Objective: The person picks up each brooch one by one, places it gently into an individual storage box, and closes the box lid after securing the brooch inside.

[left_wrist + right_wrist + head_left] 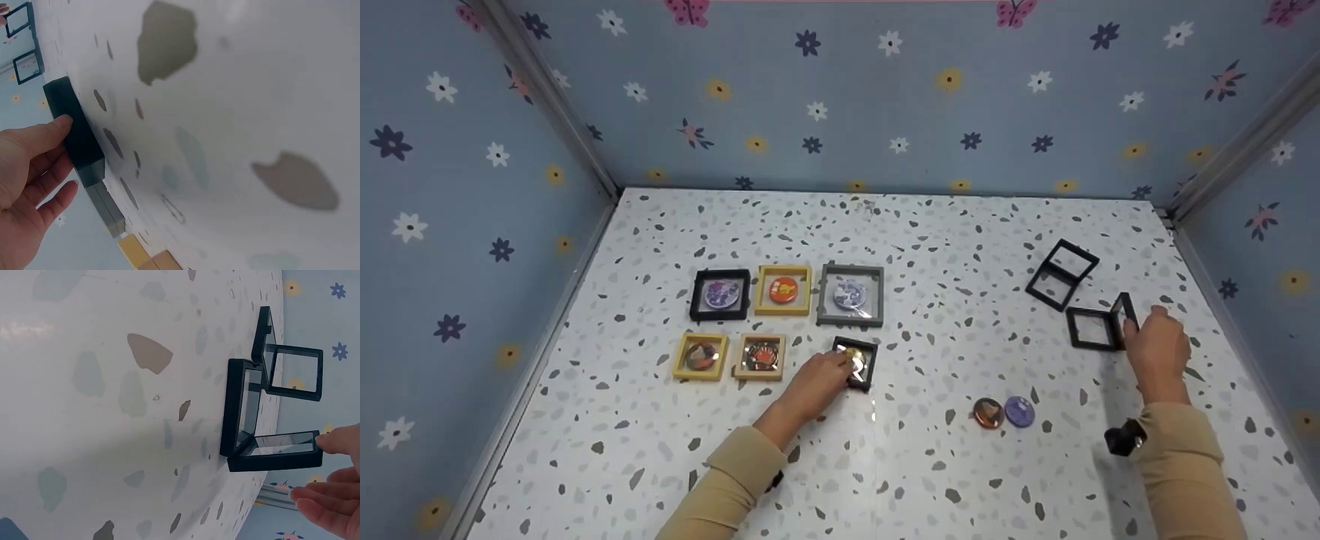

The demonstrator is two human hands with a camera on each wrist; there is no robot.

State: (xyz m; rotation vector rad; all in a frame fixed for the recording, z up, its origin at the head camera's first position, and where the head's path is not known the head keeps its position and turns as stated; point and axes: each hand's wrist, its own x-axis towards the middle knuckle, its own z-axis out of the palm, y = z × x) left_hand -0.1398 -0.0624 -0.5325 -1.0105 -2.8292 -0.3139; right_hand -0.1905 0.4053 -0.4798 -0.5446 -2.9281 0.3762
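Note:
My left hand (823,379) grips a small black display frame (867,365) lying on the table, a shiny round badge inside it partly hidden by the fingers. Up close in the left wrist view, the thumb rests on the side of this frame (79,126). At the right, an open hinged black frame (1089,330) lies with one half raised. My right hand (1158,346) holds that raised half by its edge, and in the right wrist view the thumb presses its rim (275,462). Another open black frame (1062,274) lies just behind it, both panes showing no badge.
Framed badges stand in two rows at left: black (720,316), yellow (784,310) and grey (851,321) behind, yellow (700,375) and beige (760,375) in front. An orange-brown badge (988,413) and a purple badge (1020,412) lie loose. Flowered walls (855,97) enclose the table.

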